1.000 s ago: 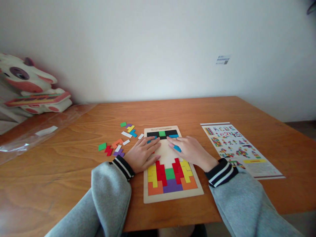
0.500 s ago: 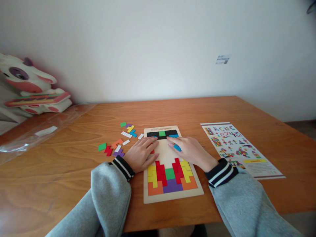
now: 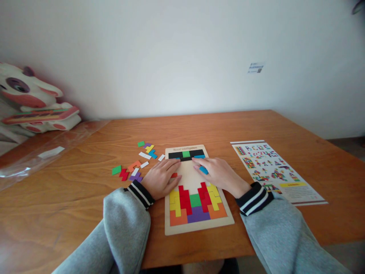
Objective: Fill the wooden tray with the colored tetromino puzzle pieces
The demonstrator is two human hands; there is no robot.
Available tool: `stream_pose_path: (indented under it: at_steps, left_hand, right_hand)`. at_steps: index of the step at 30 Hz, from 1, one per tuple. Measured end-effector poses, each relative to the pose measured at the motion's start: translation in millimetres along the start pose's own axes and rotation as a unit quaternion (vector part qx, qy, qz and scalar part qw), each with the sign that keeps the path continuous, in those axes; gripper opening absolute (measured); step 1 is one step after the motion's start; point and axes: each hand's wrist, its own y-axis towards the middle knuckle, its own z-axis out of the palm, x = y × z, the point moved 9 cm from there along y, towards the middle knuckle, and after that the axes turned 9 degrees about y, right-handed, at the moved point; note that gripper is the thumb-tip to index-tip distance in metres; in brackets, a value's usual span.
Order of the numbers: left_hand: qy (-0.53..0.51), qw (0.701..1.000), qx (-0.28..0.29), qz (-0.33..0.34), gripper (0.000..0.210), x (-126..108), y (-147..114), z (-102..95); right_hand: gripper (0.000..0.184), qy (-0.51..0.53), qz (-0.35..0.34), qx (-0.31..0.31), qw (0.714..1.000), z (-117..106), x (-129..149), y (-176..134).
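A wooden puzzle board [image 3: 199, 228] lies flat in front of me with coloured block pieces fitted in its frame. My left hand [image 3: 161, 178] rests over its left side, fingers extended, tips at the left end of a black piece [image 3: 186, 159]. From the right, my right hand [image 3: 222, 173] reaches over the board with fingers stretched and tips at the black piece's other end. Part of a blue piece [image 3: 203, 170] shows beneath that hand. Near me sit red, yellow, orange, green and purple pieces [image 3: 199, 214]. Bare wood shows mid-board; my hands cover both sides.
Loose pieces lie left of the board, among them a green square [image 3: 116, 170] and an orange piece [image 3: 134, 165]. A printed pattern sheet [image 3: 285, 175] is on the right. Clear plastic wrap [image 3: 82, 133] and a cow-shaped toy keyboard [image 3: 42, 110] are at the left.
The whole view has shifted very slightly. Both hands keep nearly the same place on the board, and no piece has visibly moved.
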Motion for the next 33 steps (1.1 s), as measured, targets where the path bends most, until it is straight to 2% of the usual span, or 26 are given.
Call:
stream_pose_path:
  at_steps: [15,22,25,28,33]
  left_hand:
    - [-0.006,1.0,-0.001,-0.027,0.041,7,-1,2.5]
    - [-0.104,0.986,-0.052,-0.116,0.045,31,-5,-6.8]
    - [-0.11,0.987,-0.051,-0.105,0.046,31,-5,-4.2]
    - [-0.067,0.995,-0.023,-0.069,0.043,25,-4,1.5]
    - [-0.005,0.999,0.02,-0.032,0.044,14,-2,4.2]
  right_hand:
    - [0.04,-0.02,-0.013,0.001,1.0,0,3,-1]
    - [0.04,-0.045,-0.063,0.016,0.997,-5,19,12]
    - [0.038,-0.063,-0.083,0.04,0.994,1,30,22]
    - [0.035,-0.059,-0.094,0.058,0.992,7,38,26]
    - [0.032,-0.033,-0.103,0.051,0.993,12,40,24]
